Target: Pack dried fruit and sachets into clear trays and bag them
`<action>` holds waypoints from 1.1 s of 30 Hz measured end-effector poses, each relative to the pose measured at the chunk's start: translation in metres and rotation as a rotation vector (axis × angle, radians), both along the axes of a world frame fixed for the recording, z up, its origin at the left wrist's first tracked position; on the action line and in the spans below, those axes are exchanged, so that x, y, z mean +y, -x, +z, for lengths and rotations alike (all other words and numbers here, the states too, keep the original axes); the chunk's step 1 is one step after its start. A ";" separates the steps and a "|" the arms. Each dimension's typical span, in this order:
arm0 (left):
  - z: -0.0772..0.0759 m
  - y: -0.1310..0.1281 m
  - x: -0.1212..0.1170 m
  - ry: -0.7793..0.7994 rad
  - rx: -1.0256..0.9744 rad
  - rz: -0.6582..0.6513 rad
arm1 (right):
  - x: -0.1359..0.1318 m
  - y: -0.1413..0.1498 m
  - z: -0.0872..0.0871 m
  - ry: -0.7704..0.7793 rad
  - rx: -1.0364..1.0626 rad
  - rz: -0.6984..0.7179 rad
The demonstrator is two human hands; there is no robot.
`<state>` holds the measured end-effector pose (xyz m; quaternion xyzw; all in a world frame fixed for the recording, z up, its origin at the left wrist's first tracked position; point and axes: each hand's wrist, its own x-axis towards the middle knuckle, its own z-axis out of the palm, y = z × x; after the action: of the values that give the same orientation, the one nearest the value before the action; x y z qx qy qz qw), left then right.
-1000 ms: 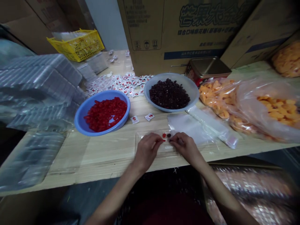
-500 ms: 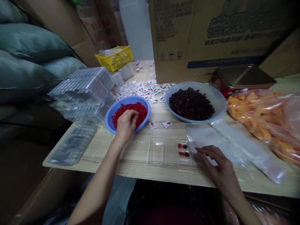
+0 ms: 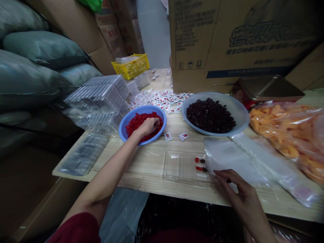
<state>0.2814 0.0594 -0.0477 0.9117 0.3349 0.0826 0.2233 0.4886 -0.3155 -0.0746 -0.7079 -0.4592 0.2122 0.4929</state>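
Observation:
My left hand (image 3: 149, 126) is down in a blue bowl (image 3: 121, 125), its fingers closed on the heap of small red pieces (image 3: 138, 120). Whatever lies between those fingertips is hidden. Just right of a clear plastic tray (image 3: 181, 165), my right hand (image 3: 236, 189) has thumb and forefinger drawn together. A small dark spot shows between its fingers, too unclear to name. In the tray's right part lie two red pieces (image 3: 197, 159) and two dark pieces (image 3: 205, 169), set in two rows. Behind stands a pale bowl (image 3: 241, 116) of dark pieces (image 3: 210, 115).
Two small white sachets (image 3: 183, 136) lie between bowls and tray, with many more sachets (image 3: 164, 99) behind. Stacked clear trays (image 3: 98, 94) stand left. Plastic bags (image 3: 235, 158) and a bag of orange pieces (image 3: 286, 128) lie right. A large carton (image 3: 217, 44) blocks the back.
My left hand has reached further right and deeper into the red pieces. My right hand stays beside the tray in nearly the same pose. The whole view has shifted slightly.

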 end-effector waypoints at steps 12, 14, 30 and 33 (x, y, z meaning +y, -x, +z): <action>0.026 0.020 -0.056 0.228 -0.545 0.269 | -0.016 0.008 -0.010 0.019 0.049 0.033; 0.035 0.005 -0.107 0.322 -0.557 0.119 | -0.013 0.011 -0.010 0.013 0.059 0.006; -0.031 -0.040 -0.225 0.056 -0.292 -0.248 | -0.002 0.032 -0.043 -0.050 -0.199 -0.006; -0.022 -0.037 -0.182 -0.072 -0.211 -0.072 | 0.001 0.030 -0.035 -0.069 -0.216 0.020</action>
<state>0.3185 -0.1224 -0.0694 0.9168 0.2734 0.1818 0.2273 0.4582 -0.3143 -0.1099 -0.7045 -0.5237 0.1238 0.4627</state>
